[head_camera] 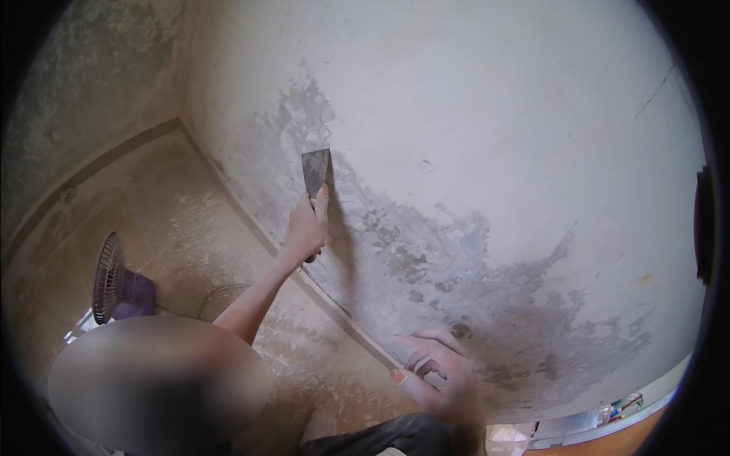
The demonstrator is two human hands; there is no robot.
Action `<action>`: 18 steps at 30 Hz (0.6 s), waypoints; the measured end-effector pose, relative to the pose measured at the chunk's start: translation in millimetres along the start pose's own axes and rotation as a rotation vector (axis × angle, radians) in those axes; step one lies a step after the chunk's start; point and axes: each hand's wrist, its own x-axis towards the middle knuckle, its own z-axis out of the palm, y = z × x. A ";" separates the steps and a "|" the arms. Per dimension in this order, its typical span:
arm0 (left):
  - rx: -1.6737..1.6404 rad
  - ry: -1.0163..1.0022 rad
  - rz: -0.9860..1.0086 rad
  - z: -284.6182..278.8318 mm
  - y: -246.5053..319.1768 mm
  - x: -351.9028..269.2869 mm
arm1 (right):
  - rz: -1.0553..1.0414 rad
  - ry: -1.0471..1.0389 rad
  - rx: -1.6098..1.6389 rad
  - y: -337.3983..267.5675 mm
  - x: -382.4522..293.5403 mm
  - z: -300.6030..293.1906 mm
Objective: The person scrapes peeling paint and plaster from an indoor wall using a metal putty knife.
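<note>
My left hand (308, 228) grips the handle of a putty knife (317, 171), thumb laid along the base of its wide metal blade. The blade is against or very close to the pale wall (513, 142), at a grey patch where the coating is scraped or flaked away. A shadow falls on the wall beside it. Lower right, my right hand (439, 370) is near the wall's foot, fingers curved and thumb apart, with nothing seen in it. Whether it touches the wall I cannot tell. The rough patch (405, 262) runs down towards the lower right.
A purple fan (134, 293) stands on the dusty floor (171, 222), a thin cable (219, 289) near it. A skirting strip (234, 196) follows the wall's foot. Dark trousers (399, 433) show below. A blurred oval hides the lower left. Coloured wires (630, 402) lie at the lower right.
</note>
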 end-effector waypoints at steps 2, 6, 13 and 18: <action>0.007 -0.008 -0.055 -7.5 -21.0 18.7 | -0.075 -0.087 -0.045 -5.2 -2.6 1.4; -0.155 -0.143 -0.239 -35.7 21.6 54.8 | -0.121 -0.104 -0.023 -1.7 -4.8 0.0; -0.049 -0.064 -0.196 -19.0 -15.4 9.3 | -0.076 -0.050 0.013 -0.2 -2.3 3.3; -0.007 -0.117 -0.238 -16.8 -12.2 16.5 | -0.116 -0.102 -0.011 -3.4 -6.9 0.8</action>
